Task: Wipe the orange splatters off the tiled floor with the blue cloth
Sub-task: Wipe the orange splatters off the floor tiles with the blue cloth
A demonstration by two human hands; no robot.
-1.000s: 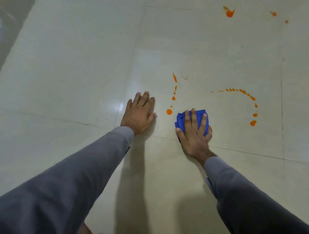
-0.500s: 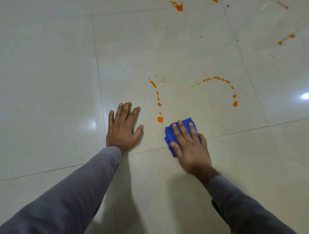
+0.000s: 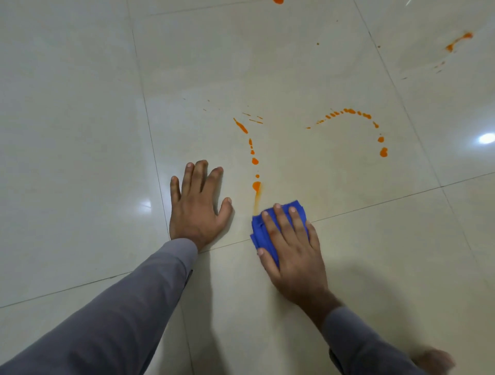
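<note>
My right hand [image 3: 290,246] lies flat on a folded blue cloth [image 3: 261,231] and presses it to the pale tiled floor [image 3: 80,120]. Just above the cloth's left corner an orange smear [image 3: 257,199] trails down from the lowest drop [image 3: 256,185] of a dotted orange line [image 3: 251,150]. An arc of orange drops [image 3: 351,111] curves to the right and ends in a bigger blob [image 3: 383,152]. My left hand [image 3: 198,203] rests flat on the floor, fingers spread, left of the dotted line.
More orange marks lie farther off: a streak [image 3: 458,41] at the upper right and a blob [image 3: 278,1] at the top edge. Grout lines cross the glossy tiles. A bare foot [image 3: 434,361] shows at the lower right.
The cloth has touched the lowest drop and pulled it toward me, leaving a faint orange smear. My left hand stays planted on the floor.
</note>
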